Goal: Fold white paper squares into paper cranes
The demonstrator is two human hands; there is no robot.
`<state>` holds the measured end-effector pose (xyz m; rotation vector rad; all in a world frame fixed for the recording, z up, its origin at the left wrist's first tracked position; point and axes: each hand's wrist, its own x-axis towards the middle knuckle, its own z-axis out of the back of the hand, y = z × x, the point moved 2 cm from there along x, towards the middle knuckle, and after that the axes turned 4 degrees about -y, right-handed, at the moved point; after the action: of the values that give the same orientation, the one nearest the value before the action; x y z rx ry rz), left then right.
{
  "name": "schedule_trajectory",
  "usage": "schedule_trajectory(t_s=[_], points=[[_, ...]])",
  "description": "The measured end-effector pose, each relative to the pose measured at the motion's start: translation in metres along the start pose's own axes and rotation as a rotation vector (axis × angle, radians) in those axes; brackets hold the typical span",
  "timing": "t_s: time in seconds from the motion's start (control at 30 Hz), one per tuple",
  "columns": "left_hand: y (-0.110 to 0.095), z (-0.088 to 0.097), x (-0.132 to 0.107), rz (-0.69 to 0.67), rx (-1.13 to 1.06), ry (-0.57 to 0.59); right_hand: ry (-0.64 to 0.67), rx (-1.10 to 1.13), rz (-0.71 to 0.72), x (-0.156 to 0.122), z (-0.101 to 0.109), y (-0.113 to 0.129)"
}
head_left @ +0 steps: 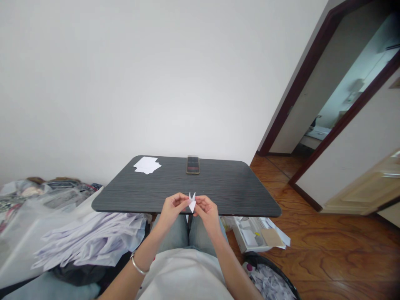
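Between my two hands, over the front edge of the dark table, is a small folded white paper piece. Two thin points stick up from it and its lower end narrows to a tip. My left hand pinches its left side between thumb and fingers. On the other side, my right hand grips it the same way, fingers bent. The fingertips cover part of the paper's sides.
White paper sheets lie at the table's back left; a phone rests at the back middle. White cloth is heaped at left. An open box and a bin of paper scraps stand on the floor at right.
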<state>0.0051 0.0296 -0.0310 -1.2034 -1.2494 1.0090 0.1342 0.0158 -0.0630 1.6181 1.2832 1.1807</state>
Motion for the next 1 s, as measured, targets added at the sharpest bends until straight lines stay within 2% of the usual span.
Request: schedule_trajectory(t_s=[0.2, 0.33, 0.57, 0.83, 1.0], points=[[0.000, -0.002, 0.000, 0.004, -0.037, 0.034, -0.017, 0.045, -0.009, 0.002, 0.001, 0.000], [0.003, 0.000, 0.000, 0.008, -0.126, -0.021, -0.034, 0.069, -0.036, 0.001, 0.001, 0.004], [0.003, -0.001, -0.002, 0.131, -0.330, -0.049, 0.033, 0.134, -0.041, -0.001, -0.003, 0.008], [0.001, 0.004, -0.001, 0.019, -0.248, -0.134, -0.079, 0.144, -0.146, 0.000, 0.002, 0.008], [0.001, 0.006, 0.000, -0.014, -0.190, -0.175, 0.050, 0.074, -0.206, -0.002, 0.000, 0.009]])
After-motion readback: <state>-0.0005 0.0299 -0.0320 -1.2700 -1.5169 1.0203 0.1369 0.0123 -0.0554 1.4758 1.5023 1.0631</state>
